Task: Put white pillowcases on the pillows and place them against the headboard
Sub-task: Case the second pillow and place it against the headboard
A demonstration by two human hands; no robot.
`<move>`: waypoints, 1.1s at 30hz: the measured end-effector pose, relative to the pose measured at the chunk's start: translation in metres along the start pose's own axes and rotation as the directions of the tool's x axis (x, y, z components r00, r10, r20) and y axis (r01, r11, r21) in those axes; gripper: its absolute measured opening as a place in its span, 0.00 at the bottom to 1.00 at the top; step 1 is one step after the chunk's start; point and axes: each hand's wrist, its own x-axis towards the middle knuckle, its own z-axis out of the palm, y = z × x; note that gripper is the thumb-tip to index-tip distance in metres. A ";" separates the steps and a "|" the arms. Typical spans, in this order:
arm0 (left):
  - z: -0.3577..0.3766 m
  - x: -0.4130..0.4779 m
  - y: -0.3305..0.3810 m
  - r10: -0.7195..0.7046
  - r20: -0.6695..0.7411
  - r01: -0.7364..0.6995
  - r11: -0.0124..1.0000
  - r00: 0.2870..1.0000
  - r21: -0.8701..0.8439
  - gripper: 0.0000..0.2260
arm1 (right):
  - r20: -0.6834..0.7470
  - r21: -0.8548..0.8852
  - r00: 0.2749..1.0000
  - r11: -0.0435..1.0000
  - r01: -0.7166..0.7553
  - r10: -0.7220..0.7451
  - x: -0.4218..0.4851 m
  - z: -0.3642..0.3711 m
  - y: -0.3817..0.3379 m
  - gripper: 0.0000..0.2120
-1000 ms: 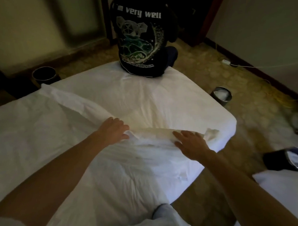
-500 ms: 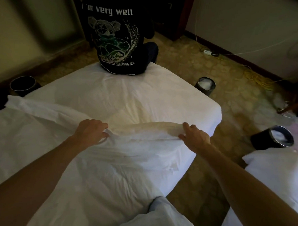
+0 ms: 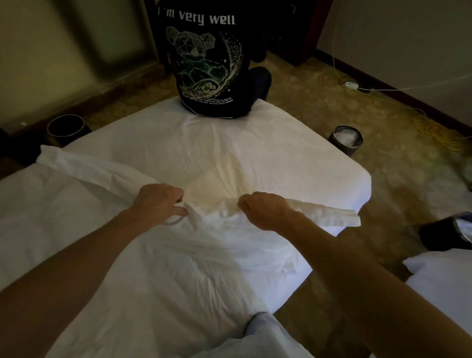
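Note:
A white pillowcase [image 3: 100,170] lies crumpled across the white bed [image 3: 298,154], its far edge running from the left side to a loose corner at the right. My left hand [image 3: 158,202] grips a bunch of this fabric with curled fingers. A little to the right, my right hand [image 3: 266,210] is fisted around the same far edge. Both hands sit close together over the middle of the bed. A second white pillow [image 3: 446,280] shows at the lower right.
A person in a black printed shirt [image 3: 207,64] sits on the bed's far edge, back turned. Dark round bins stand on the carpet at the left [image 3: 65,126], beyond the bed's right corner [image 3: 346,139] and at the right [image 3: 462,234]. Cables [image 3: 395,89] lie along the far wall.
My hands have come closer together along the pillowcase's far edge. The right hand went from a flatter hold to a tight fist, and a loose corner of fabric now sticks out to its right.

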 end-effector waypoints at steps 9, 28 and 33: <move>0.002 -0.021 -0.005 0.029 0.093 -0.025 0.999 0.995 -0.036 0.22 | 0.062 -0.182 0.998 0.983 0.037 -0.026 0.030 0.036 -0.036 0.18; 0.022 -0.002 -0.115 0.010 0.060 -0.025 0.965 0.998 0.260 0.10 | -0.011 -0.308 0.982 0.933 -0.183 0.189 0.032 0.037 -0.025 0.13; 0.029 -0.022 -0.111 0.063 -0.023 -0.057 0.977 0.998 0.208 0.19 | -0.013 -0.411 0.994 0.906 -0.101 0.105 0.018 0.032 -0.034 0.13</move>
